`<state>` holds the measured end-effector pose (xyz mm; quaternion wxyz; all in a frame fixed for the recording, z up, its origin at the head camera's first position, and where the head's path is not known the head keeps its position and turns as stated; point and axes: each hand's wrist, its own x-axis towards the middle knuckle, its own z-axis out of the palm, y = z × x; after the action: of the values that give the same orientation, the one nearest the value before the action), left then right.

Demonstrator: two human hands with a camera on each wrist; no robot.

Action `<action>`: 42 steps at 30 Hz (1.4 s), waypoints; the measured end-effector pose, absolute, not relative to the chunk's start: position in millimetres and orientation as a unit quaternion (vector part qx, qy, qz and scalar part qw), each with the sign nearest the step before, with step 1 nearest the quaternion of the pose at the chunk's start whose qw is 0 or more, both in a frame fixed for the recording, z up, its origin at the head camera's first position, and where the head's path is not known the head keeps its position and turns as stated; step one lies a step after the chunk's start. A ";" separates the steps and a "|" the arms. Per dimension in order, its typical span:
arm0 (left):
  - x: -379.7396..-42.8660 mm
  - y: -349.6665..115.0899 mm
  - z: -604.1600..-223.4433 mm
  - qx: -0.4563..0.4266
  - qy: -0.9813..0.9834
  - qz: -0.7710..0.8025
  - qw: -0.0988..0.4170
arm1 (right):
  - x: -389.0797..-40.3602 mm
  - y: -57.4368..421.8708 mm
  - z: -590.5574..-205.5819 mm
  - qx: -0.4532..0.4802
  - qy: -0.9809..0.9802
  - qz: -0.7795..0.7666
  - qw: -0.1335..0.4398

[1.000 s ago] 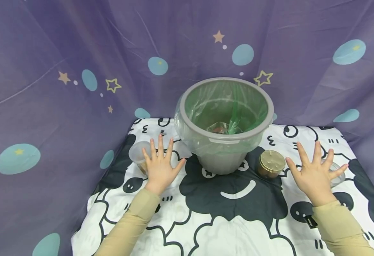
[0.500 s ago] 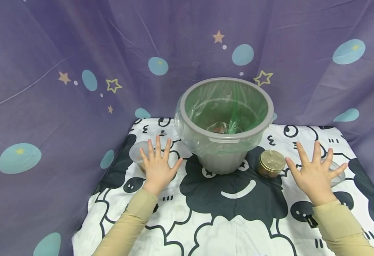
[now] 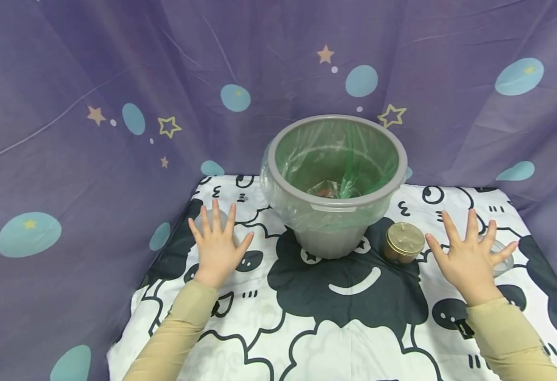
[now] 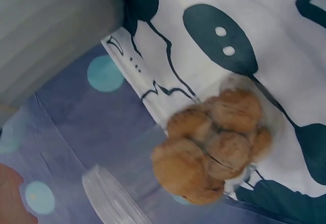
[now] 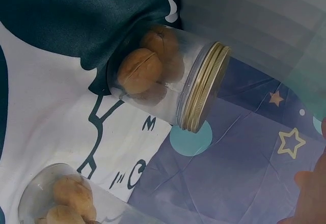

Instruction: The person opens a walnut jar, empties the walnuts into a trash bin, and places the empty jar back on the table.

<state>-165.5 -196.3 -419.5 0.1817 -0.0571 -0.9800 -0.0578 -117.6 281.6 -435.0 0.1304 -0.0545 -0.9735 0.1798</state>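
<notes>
My left hand is spread with straight fingers in front of a clear jar of walnuts, partly covering it in the head view. That jar has a pale translucent rim or lid. On the other side my right hand is also spread, holding nothing. It partly hides a clear container in the head view. Just left of it stands a gold-lidded jar, with walnuts visible through its wall. Another clear container of walnuts shows at the lower left of the right wrist view.
A grey bin stands at the back middle, lined with a thin green bag. Something clear and crinkled lies inside it. The cloth has a black-and-white cartoon print. Purple fabric hangs behind and at the sides.
My left hand has moved left, still spread, and now covers more of the jar there. The right hand, the bin and the gold-lidded jar have stayed in place.
</notes>
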 end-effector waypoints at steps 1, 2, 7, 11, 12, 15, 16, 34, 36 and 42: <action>-165.8 -198.8 -419.4 -0.054 -0.980 -0.061 0.183 | -117.3 281.6 -435.5 -0.055 -0.974 0.179 0.130; -166.3 -201.6 -419.8 -0.052 -0.979 -0.066 0.185 | -117.0 281.4 -436.0 -0.055 -0.974 0.178 0.131; -169.6 -219.3 -425.7 -0.034 -0.973 -0.094 0.207 | -115.7 278.7 -439.6 -0.055 -0.974 0.176 0.130; -172.0 -235.9 -433.0 -0.016 -0.967 -0.125 0.219 | -117.1 275.6 -443.2 -0.045 -0.973 0.181 0.136; -172.4 -239.6 -435.1 -0.012 -0.966 -0.136 0.220 | -117.6 274.5 -444.3 -0.039 -0.972 0.184 0.142; -173.2 -248.7 -442.7 -0.002 -0.963 -0.161 0.217 | -118.6 270.2 -448.2 -0.015 -0.965 0.198 0.169; -173.3 -251.1 -445.7 0.001 -0.962 -0.170 0.215 | -118.9 268.6 -449.7 -0.006 -0.963 0.202 0.179; -177.3 -261.8 -488.3 0.095 -0.909 -0.366 0.173 | -121.4 235.7 -466.8 0.114 -0.941 0.214 0.235; -179.1 -260.5 -491.6 0.112 -0.894 -0.405 0.158 | -120.6 231.5 -468.9 0.125 -0.940 0.218 0.231; -187.9 -256.3 -503.6 0.103 -0.830 -0.524 0.160 | -120.5 217.9 -475.3 0.163 -0.935 0.232 0.213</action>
<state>-187.9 -256.3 -503.6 0.1603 0.1031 -0.8298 -0.5245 -120.5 217.9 -475.3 0.2134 0.1627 -0.9349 0.2323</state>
